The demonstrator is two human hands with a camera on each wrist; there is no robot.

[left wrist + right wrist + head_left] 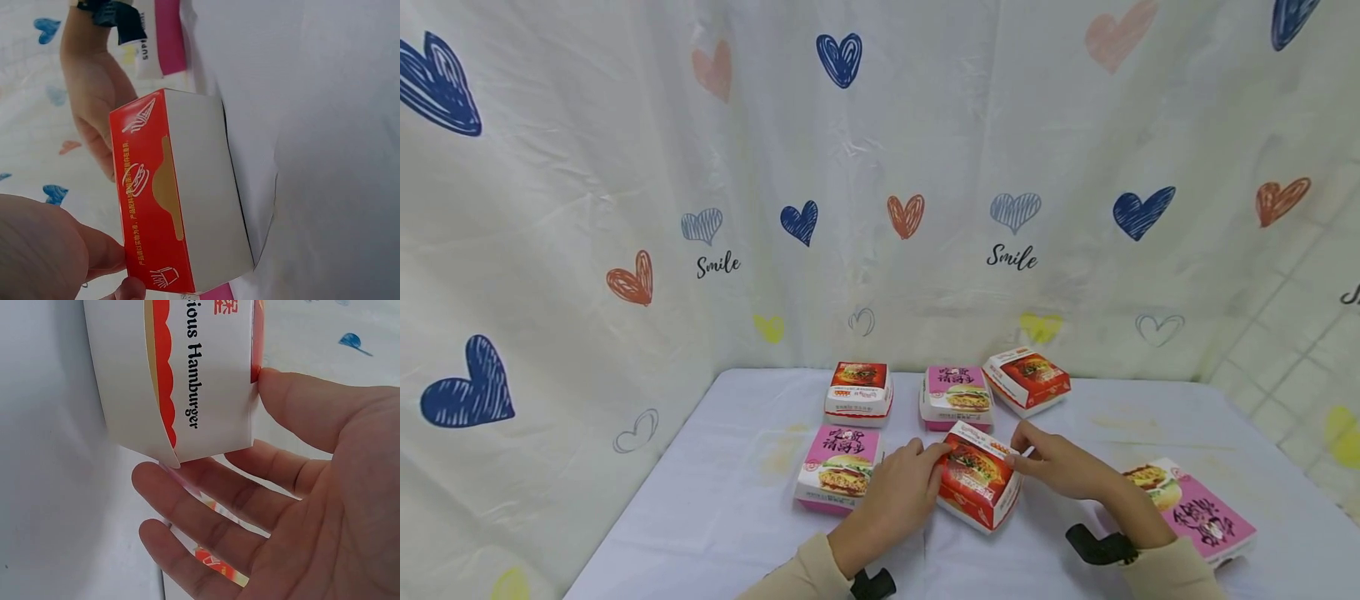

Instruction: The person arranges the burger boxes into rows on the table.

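A red-and-white hamburger box point(979, 475) sits at an angle on the white-covered table, between both hands. My left hand point(901, 487) holds its left side; in the left wrist view, the thumb and a finger of that hand point(56, 250) meet at the red corner. At the far right corner, my right hand point(1063, 462) pinches the box. The right wrist view shows the right thumb point(300, 403) on the upper edge of the white side marked "Hamburger" point(200, 381), with the other fingers spread around the corner and partly hidden behind it.
A pink hamburger box point(841, 468) lies just left of my left hand, another pink box point(1202, 512) beyond my right forearm. Behind stand a red box point(859, 393), a pink box point(957, 397) and a tilted red box point(1028, 380). A heart-printed curtain point(880, 167) hangs behind the table.
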